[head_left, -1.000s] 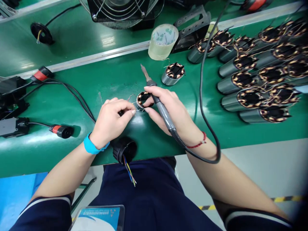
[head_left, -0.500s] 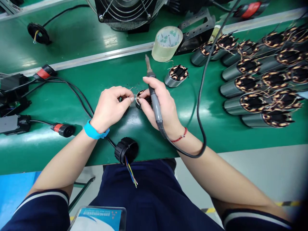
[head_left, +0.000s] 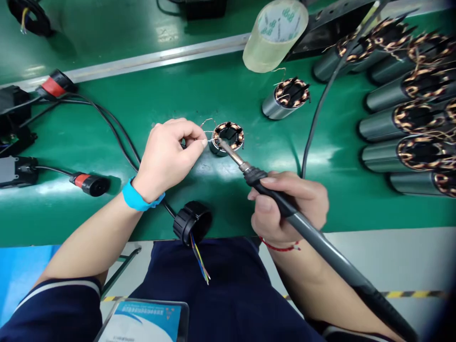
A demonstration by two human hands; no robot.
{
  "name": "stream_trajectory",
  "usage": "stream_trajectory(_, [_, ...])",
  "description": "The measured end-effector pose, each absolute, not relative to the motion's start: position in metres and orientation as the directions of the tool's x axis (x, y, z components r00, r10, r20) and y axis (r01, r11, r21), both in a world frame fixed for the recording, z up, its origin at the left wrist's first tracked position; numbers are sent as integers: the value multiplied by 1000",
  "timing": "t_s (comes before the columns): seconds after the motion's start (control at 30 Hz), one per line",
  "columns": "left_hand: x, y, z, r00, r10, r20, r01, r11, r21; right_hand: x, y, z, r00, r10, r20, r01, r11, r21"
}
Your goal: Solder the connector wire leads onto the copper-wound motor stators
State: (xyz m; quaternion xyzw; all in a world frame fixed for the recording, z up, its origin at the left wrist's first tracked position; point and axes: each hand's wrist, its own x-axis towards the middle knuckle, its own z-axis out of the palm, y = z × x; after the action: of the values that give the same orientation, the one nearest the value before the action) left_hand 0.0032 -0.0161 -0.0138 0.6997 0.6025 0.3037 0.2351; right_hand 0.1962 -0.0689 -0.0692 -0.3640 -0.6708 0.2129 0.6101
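Observation:
A motor stator (head_left: 238,137) with copper windings stands on the green bench in front of me. Just left of it, my left hand (head_left: 174,152) pinches a thin wire (head_left: 210,139) that leads to the stator's near-left rim. My right hand (head_left: 294,204) is wrapped around the handle of a soldering iron (head_left: 320,242). The iron's tip reaches the left side of the windings, close to the pinched wire; whether it touches is too small to tell. Another stator (head_left: 285,99) stands behind and to the right.
Several more stators (head_left: 381,97) stand in rows at the right. A tape roll (head_left: 274,38) is at the back. A black cap with coloured wires (head_left: 192,223) lies by the front edge. Cables with red-ringed connectors (head_left: 90,184) lie left. The iron's cord (head_left: 320,109) crosses the right.
My right hand has left the stator and drawn back to the right. The soldering iron has swung round from pointing away to pointing at the windings. My left hand keeps its pinch.

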Motion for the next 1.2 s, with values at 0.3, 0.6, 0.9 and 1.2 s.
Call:
stream_trajectory(0.3, [4, -15, -15, 100, 981, 164, 696, -187, 693, 193, -70, -70, 25, 759, 651, 243, 627, -740])
stream_trajectory(0.6, [5, -15, -13, 90, 991, 100, 707, -134, 694, 194, -70, -70, -11, 770, 638, 249, 620, -744])
stream_trajectory(0.9, [4, -16, -14, 99, 989, 108, 705, -146, 694, 194, -70, -69, -25, 776, 631, 291, 609, -738])
stream_trajectory(1.2, [5, -16, -15, 76, 991, 108, 703, -130, 699, 195, -70, -70, -36, 776, 630, 291, 611, -736])
